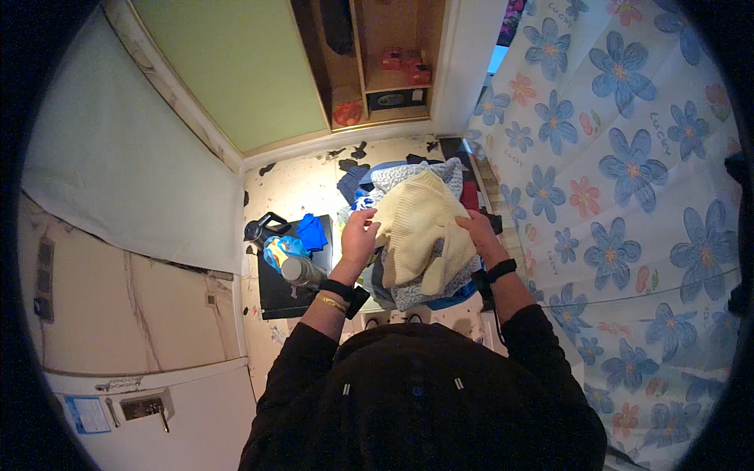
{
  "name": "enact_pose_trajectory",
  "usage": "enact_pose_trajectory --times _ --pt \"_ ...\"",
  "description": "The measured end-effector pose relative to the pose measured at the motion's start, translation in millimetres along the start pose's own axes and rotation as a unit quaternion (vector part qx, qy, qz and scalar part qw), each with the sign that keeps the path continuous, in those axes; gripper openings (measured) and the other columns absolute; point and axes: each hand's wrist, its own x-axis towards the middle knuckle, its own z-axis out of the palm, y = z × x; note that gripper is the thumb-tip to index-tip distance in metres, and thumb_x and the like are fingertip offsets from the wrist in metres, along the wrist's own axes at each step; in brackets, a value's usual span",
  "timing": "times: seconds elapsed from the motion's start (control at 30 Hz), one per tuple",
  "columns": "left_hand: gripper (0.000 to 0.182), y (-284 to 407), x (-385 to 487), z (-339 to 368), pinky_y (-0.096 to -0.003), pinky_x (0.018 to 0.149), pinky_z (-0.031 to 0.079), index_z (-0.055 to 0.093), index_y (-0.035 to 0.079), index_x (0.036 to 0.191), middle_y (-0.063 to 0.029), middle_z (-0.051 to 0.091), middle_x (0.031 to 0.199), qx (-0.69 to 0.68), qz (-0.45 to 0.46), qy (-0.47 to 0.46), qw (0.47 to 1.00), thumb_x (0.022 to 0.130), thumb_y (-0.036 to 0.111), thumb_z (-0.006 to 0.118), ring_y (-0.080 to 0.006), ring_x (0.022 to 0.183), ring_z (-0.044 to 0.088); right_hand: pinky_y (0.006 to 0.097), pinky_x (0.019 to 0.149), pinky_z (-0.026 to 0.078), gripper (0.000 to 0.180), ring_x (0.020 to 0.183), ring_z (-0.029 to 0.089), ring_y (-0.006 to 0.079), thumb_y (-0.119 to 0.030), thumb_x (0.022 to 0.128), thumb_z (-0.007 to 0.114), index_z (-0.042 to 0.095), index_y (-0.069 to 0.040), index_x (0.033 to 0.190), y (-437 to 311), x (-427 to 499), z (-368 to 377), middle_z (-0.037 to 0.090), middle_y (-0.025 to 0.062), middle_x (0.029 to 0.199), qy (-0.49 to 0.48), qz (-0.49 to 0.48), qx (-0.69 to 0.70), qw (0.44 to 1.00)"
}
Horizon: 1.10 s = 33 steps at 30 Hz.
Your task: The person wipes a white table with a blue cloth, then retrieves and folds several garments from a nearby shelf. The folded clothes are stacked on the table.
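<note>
A cream knit sweater lies spread over a heap of clothes in front of me. At its left edge is my left hand, its fingers parted and nothing plainly between them. The fingers of my right hand pinch the sweater's right edge. Beneath it show a blue-grey and white knit piece, a dark striped cloth and other blue garments. What holds up the heap is mostly hidden.
Left of the heap, a black box-like surface bears an electric kettle, a blue cloth, a patterned blue package and a lidded container. A flowered curtain hangs right; an open cupboard stands beyond.
</note>
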Motion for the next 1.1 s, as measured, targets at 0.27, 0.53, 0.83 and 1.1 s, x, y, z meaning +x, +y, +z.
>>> enact_pose_trajectory --times 0.27,0.53,0.83,1.1 --pt "0.049 -16.9 33.5 41.0 -0.0431 0.086 0.051 0.061 0.001 0.122 -0.0216 0.065 0.108 0.121 0.041 -0.045 0.991 0.078 0.021 0.071 -0.0369 0.099 0.063 0.0513 0.093 0.048 0.069 0.116 0.054 0.0426 -0.044 0.085 0.070 0.048 -0.005 0.138 15.0 1.9 31.5 0.057 0.0232 0.124 0.218 -0.199 -0.494 0.818" --pt "0.020 5.0 -0.5 54.9 -0.0460 0.076 0.051 0.067 0.009 0.102 -0.0151 0.066 0.093 0.085 0.178 -0.254 0.947 0.083 0.015 0.066 -0.0376 0.086 0.064 0.0469 0.090 0.051 0.055 0.107 0.059 0.0414 -0.034 0.085 0.069 0.056 -0.010 0.133 23.9 -5.0 30.8 0.064 0.0210 0.110 0.214 -0.161 -0.501 0.823" --pt "0.040 16.5 30.9 46.8 -0.0459 0.088 0.048 0.060 0.007 0.119 -0.0176 0.059 0.109 0.076 0.245 -0.079 0.963 0.080 0.013 0.069 -0.0395 0.105 0.056 0.0489 0.092 0.048 0.066 0.107 0.060 0.0411 -0.050 0.088 0.064 0.056 0.000 0.130 35.4 -7.0 25.4 0.062 0.0255 0.118 0.256 -0.163 -0.371 0.877" --pt "0.031 10.4 82.0 77.4 -0.0457 0.082 0.050 0.066 0.011 0.102 -0.0117 0.063 0.095 0.242 0.154 -0.166 0.944 0.073 0.016 0.076 -0.0362 0.096 0.060 0.0516 0.089 0.051 0.041 0.104 0.063 0.0392 -0.034 0.084 0.064 0.064 -0.010 0.117 7.3 6.5 54.2 0.063 0.0189 0.119 0.232 -0.082 -0.555 0.795"
